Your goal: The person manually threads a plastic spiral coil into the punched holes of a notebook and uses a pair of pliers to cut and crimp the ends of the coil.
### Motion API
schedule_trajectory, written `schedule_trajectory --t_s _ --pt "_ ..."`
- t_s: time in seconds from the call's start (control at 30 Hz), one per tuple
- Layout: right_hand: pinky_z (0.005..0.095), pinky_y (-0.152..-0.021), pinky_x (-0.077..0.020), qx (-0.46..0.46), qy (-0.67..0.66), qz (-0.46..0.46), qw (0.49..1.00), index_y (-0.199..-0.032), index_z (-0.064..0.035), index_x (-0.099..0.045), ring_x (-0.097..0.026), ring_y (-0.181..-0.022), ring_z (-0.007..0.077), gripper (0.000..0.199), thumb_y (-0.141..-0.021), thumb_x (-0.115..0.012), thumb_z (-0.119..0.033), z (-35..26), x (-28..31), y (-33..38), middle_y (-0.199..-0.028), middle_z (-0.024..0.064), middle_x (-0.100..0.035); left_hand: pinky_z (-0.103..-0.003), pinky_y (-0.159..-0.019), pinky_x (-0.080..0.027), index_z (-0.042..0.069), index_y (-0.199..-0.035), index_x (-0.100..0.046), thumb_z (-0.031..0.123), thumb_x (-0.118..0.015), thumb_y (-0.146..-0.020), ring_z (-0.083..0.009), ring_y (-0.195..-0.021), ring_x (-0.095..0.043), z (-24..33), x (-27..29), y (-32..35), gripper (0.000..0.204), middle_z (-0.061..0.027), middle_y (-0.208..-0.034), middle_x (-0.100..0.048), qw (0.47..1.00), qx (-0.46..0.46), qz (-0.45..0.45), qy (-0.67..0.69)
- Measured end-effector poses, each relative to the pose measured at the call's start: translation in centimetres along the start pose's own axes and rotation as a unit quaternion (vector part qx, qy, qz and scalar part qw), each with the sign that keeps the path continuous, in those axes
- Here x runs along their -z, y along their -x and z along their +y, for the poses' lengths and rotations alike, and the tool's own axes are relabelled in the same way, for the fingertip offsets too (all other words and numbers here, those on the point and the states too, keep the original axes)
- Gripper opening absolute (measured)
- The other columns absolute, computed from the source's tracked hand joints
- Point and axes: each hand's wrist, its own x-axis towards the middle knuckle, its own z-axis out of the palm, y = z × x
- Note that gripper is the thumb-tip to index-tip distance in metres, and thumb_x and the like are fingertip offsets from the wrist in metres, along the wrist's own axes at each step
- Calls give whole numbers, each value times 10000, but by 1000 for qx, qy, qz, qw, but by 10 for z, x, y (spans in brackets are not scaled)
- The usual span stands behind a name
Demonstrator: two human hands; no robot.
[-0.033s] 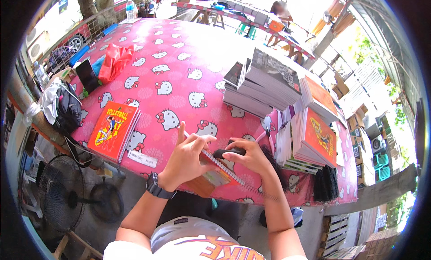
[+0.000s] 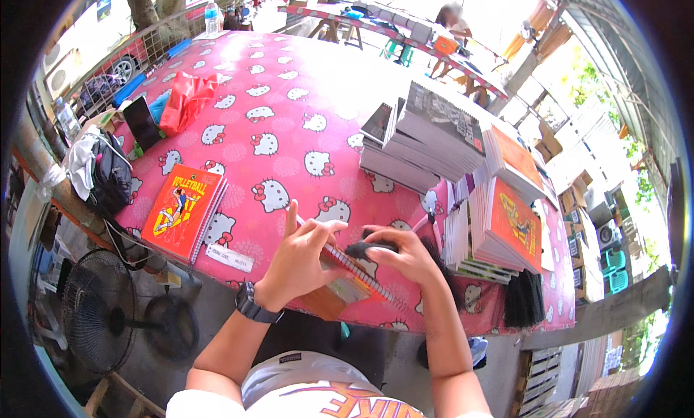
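Note:
My left hand grips a notebook by its upper end, thumb and fingers closed around it, over the table's near edge. The notebook tilts with its bound edge up; a thin wire coil runs along that edge and trails past its lower right end. In my right hand is a small dark, rounded object, held against or close to the coil. Its exact kind is unclear. A finished-looking orange spiral notebook lies left of my hands.
Stacks of black-covered notebooks and orange-covered notebooks stand on the right. A bundle of black coils lies at the near right edge. Left are a phone, a red plastic bag and a black bag. A fan stands below.
My right hand's fingers and the dark object have shifted slightly against the coil. The trailing coil end looks shorter or more blurred. My left hand keeps its grip on the notebook.

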Motion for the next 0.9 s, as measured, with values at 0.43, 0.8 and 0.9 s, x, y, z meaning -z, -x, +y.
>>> schedule_trajectory --t_s 0.43,0.8,0.9 --pt "294 -852 -440 23 -34 36 998 -984 17 -651 -541 -940 137 534 -750 -672 -462 0 -15 -22 -1152 122 -592 -313 -1009 -345 34 -1373 -350 103 -748 -741 -178 -1188 -449 -54 -8 17 750 -109 -1279 -490 894 180 158 378" --pt "339 -941 -390 94 -185 -34 978 -990 30 -651 -536 -1081 212 577 -718 -677 -479 -9 -31 -7 -1227 183 -547 -279 -966 -364 89 -1337 -460 147 -664 -846 -91 -1068 -487 -52 -12 16 535 -18 -1110 -565 863 244 139 421" --pt "335 -940 -388 10 4 66 998 -970 9 -656 -525 -1111 231 428 -733 -701 -344 14 -25 -22 -1202 176 -566 -301 -991 -345 83 -1314 -489 163 -666 -847 -101 -1071 -489 -51 -15 11 506 -8 -1129 -565 864 218 174 419"
